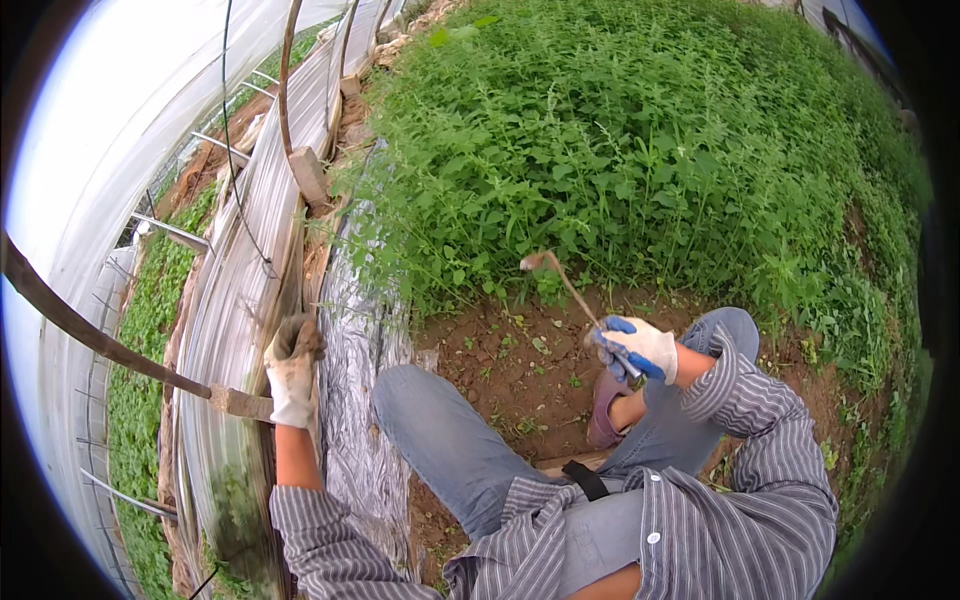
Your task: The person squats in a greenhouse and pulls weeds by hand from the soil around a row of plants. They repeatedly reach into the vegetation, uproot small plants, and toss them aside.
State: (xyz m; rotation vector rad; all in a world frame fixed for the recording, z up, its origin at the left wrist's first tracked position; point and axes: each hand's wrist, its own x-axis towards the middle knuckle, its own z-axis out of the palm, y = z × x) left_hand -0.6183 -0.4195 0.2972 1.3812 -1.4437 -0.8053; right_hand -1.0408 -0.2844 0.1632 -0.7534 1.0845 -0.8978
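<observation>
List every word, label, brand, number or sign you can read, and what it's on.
None: no readable text on the gloved left hand, the gloved right hand, its hooked tool, the striped shirt, the plastic sheeting or the silver film.

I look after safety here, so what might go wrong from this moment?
The white-and-blue-gloved right hand grips a thin, bent-headed hand tool; a slip might hit the purple shoe seen just below that hand. The dirty white-gloved left hand is near the wrinkled, translucent plastic sheeting, which could tear if snagged.
</observation>
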